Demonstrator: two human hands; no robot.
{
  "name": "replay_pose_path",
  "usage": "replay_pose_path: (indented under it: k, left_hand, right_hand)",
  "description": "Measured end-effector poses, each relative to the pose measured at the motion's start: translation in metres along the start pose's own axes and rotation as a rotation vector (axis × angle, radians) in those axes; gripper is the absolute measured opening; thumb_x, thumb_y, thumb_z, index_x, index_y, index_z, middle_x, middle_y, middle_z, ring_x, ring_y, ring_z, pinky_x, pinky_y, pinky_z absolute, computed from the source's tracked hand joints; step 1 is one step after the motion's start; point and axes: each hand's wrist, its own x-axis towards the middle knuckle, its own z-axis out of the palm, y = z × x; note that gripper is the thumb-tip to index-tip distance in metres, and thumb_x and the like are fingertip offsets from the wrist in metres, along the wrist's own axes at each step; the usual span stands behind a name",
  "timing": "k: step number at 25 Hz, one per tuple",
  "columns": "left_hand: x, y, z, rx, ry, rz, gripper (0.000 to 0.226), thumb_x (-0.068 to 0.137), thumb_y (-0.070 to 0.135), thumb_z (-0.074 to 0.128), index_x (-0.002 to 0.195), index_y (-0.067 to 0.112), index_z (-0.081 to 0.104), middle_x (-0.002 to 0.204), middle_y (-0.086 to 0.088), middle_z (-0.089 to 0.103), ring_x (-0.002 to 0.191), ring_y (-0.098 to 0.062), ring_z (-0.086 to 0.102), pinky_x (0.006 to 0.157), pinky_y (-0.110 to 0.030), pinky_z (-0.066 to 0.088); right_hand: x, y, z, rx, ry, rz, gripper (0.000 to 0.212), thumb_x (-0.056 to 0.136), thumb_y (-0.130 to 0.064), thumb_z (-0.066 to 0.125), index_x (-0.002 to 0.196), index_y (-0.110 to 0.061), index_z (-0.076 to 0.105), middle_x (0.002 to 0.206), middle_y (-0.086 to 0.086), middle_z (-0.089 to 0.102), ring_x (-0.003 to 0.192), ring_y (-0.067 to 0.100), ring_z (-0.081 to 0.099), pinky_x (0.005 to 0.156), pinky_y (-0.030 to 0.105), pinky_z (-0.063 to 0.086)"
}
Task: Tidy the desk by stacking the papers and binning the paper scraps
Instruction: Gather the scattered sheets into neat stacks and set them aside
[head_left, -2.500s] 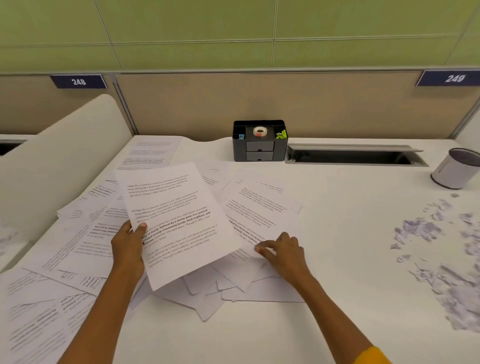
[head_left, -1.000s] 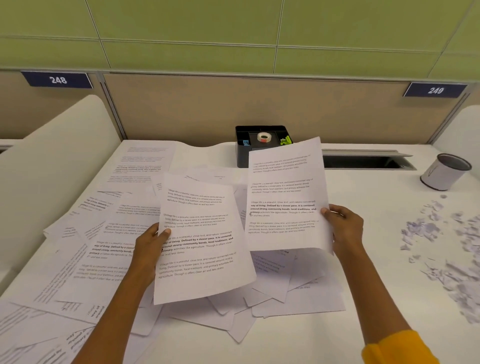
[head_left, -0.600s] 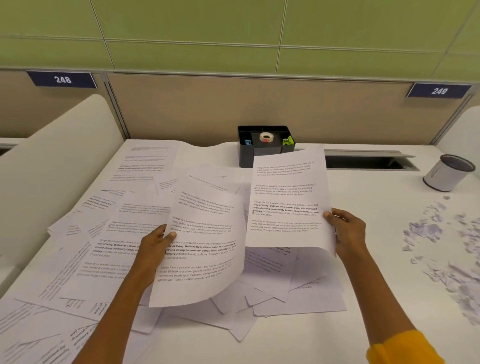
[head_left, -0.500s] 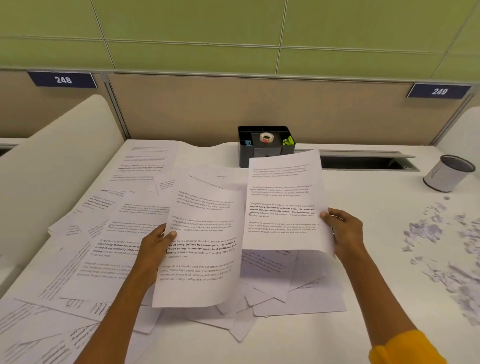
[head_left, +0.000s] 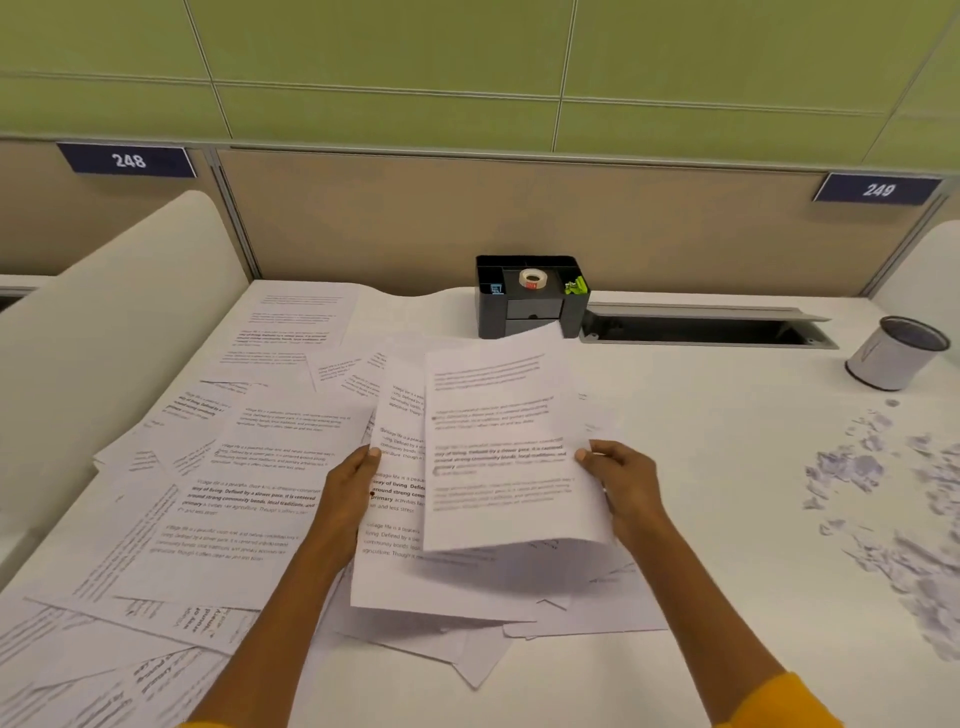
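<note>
The left hand (head_left: 349, 488) pinches the left edge of 1 printed sheet (head_left: 395, 519), with the thumb on top. The right hand (head_left: 621, 478) pinches the right edge of a second sheet (head_left: 498, 447), and this one lies over the first, so the 2 pages overlap in the air above the desk (head_left: 701, 426). I think the person is putting the 2 pages together to start a stack. Lots more loose papers (head_left: 249, 467) lie spread over the left side of the desk, some on top of each other and some crooked. The paper scraps (head_left: 893, 499) sit in a messy patch on the right, well apart from the hands. A small white bin (head_left: 891, 353) stands near the scraps at the far right, and a black organizer (head_left: 530, 296) stands at the back. What could go wrong? The 2 sheets are thin and bendy, and each is held by 1 edge only, so 1 may slip or fold when the edges meet. They are not lined up, so the stack could turn out crooked. A quick move might blow the tiny scraps about.
</note>
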Motion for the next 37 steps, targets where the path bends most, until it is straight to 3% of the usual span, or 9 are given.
replay_pose_path:
  k: [3, 7, 11, 15, 18, 25, 28, 32, 37]
  left_hand:
    - [-0.001, -0.001, 0.008, 0.017, 0.016, -0.028, 0.023, 0.099, 0.029, 0.041, 0.102, 0.022, 0.063, 0.101, -0.006, 0.07, 0.095, -0.029, 0.065, 0.088, -0.047, 0.051]
    - [-0.002, -0.005, 0.01, 0.084, -0.022, -0.001, 0.02, 0.096, 0.036, 0.045, 0.11, 0.026, 0.056, 0.099, 0.004, 0.066, 0.095, -0.018, 0.063, 0.08, -0.034, 0.051]
    - [-0.002, -0.011, 0.004, 0.223, -0.017, 0.072, 0.032, 0.091, 0.011, 0.058, 0.123, 0.013, 0.054, 0.113, -0.005, 0.063, 0.093, -0.019, 0.062, 0.079, -0.032, 0.05]
    - [0.004, -0.01, -0.01, 0.067, 0.107, 0.044, 0.034, 0.089, 0.007, 0.06, 0.122, 0.012, 0.056, 0.114, -0.007, 0.064, 0.097, -0.024, 0.062, 0.089, -0.041, 0.05]
    - [0.014, -0.006, -0.03, -0.13, 0.239, -0.022, 0.028, 0.089, 0.007, 0.061, 0.115, 0.016, 0.059, 0.113, -0.008, 0.064, 0.101, -0.029, 0.06, 0.091, -0.047, 0.048]
    - [0.014, -0.004, -0.047, -0.166, 0.277, -0.046, 0.031, 0.09, 0.005, 0.059, 0.12, 0.014, 0.058, 0.112, -0.009, 0.063, 0.094, -0.025, 0.061, 0.084, -0.045, 0.05]
    - [0.01, -0.005, -0.044, -0.12, 0.237, -0.038, 0.029, 0.09, 0.006, 0.059, 0.118, 0.015, 0.058, 0.109, -0.007, 0.063, 0.089, -0.024, 0.061, 0.081, -0.041, 0.05]
    - [0.01, -0.007, -0.042, -0.066, 0.181, -0.017, 0.03, 0.089, 0.006, 0.059, 0.118, 0.015, 0.058, 0.112, -0.007, 0.063, 0.098, -0.027, 0.06, 0.086, -0.042, 0.049]
    - [0.008, -0.013, -0.044, 0.015, 0.063, -0.008, 0.035, 0.087, 0.007, 0.061, 0.122, 0.011, 0.058, 0.111, -0.009, 0.065, 0.095, -0.026, 0.063, 0.085, -0.04, 0.05]
  right_hand:
    - [-0.009, 0.021, 0.017, -0.076, -0.036, 0.008, 0.014, 0.074, -0.012, 0.077, 0.086, -0.014, 0.068, 0.091, 0.01, 0.073, 0.089, 0.031, 0.068, 0.08, 0.039, 0.055]
    - [-0.025, 0.031, 0.04, -0.191, -0.089, -0.034, 0.012, 0.077, -0.014, 0.075, 0.083, -0.016, 0.065, 0.089, 0.01, 0.072, 0.086, 0.028, 0.069, 0.079, 0.038, 0.057]
    - [-0.033, 0.029, 0.047, -0.301, -0.162, -0.114, 0.017, 0.08, -0.021, 0.073, 0.094, -0.013, 0.066, 0.093, 0.008, 0.071, 0.085, 0.024, 0.069, 0.074, 0.03, 0.056]
    - [-0.03, 0.024, 0.037, -0.847, 0.108, -0.25, 0.05, 0.084, -0.046, 0.064, 0.121, -0.014, 0.053, 0.115, 0.01, 0.058, 0.102, 0.024, 0.056, 0.083, 0.033, 0.045]
    - [-0.034, 0.021, 0.03, -1.306, 0.187, -0.155, 0.079, 0.08, -0.06, 0.06, 0.137, -0.014, 0.029, 0.128, 0.012, 0.042, 0.117, 0.03, 0.044, 0.092, 0.041, 0.039]
    - [-0.023, 0.008, 0.029, -0.952, 0.092, 0.086, 0.093, 0.073, -0.022, 0.081, 0.141, -0.009, 0.018, 0.129, 0.021, 0.044, 0.116, 0.039, 0.051, 0.09, 0.042, 0.045]
    - [-0.021, 0.007, 0.018, -0.74, 0.153, -0.003, 0.071, 0.079, -0.006, 0.071, 0.137, -0.006, 0.032, 0.121, 0.021, 0.057, 0.107, 0.037, 0.057, 0.084, 0.037, 0.045]
    - [-0.016, -0.006, 0.002, -0.601, 0.213, -0.215, 0.02, 0.088, -0.007, 0.06, 0.107, -0.003, 0.065, 0.102, 0.014, 0.069, 0.08, 0.023, 0.059, 0.073, 0.027, 0.044]
    - [-0.002, -0.03, -0.017, -0.377, 0.283, -0.204, 0.02, 0.087, -0.009, 0.063, 0.106, -0.002, 0.067, 0.092, 0.008, 0.064, 0.08, 0.023, 0.058, 0.073, 0.026, 0.042]
